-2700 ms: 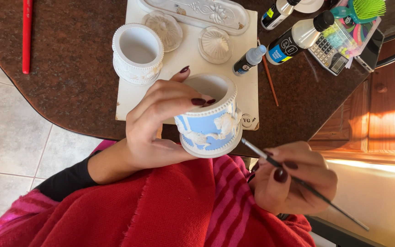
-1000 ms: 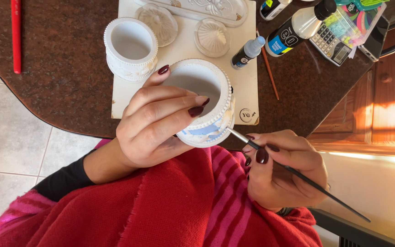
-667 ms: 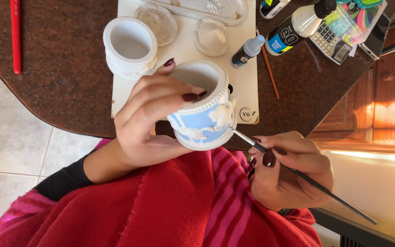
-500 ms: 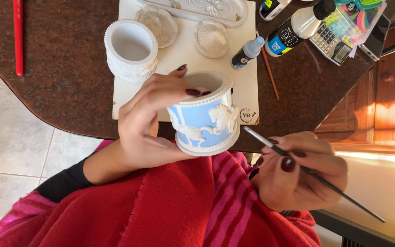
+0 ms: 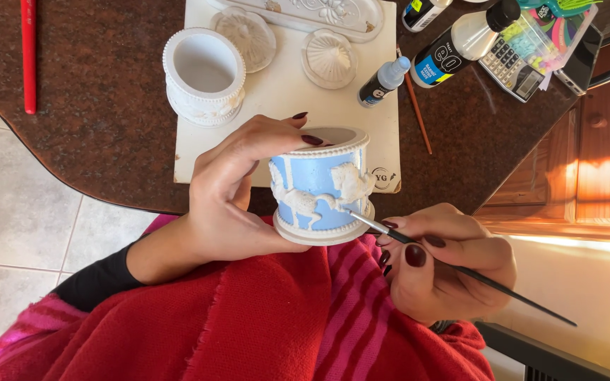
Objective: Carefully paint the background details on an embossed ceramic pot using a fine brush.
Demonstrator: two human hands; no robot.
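My left hand [image 5: 238, 194] grips a round plaster pot [image 5: 321, 187] over my lap. The pot's side is painted light blue, with white raised horse figures and a white beaded rim. Its opening is tilted away from me. My right hand [image 5: 446, 261] holds a thin paintbrush [image 5: 460, 268] like a pen. The brush tip touches the pot's lower right side, beside a white horse figure. A red blanket [image 5: 262, 324] with pink stripes covers my lap beneath both hands.
On the dark stone table [image 5: 100, 106] lies a white board [image 5: 284, 99] bearing an unpainted white pot [image 5: 205, 74], two white lids [image 5: 330, 58] and an ornate white tray [image 5: 305, 10]. Paint bottles [image 5: 460, 42], a dropper bottle [image 5: 384, 81], a calculator [image 5: 511, 67] and a red pencil [image 5: 28, 53] lie around.
My left hand has turned the pot from showing its opening to showing its blue side. My right hand brought the brush tip back onto the pot's lower right side.
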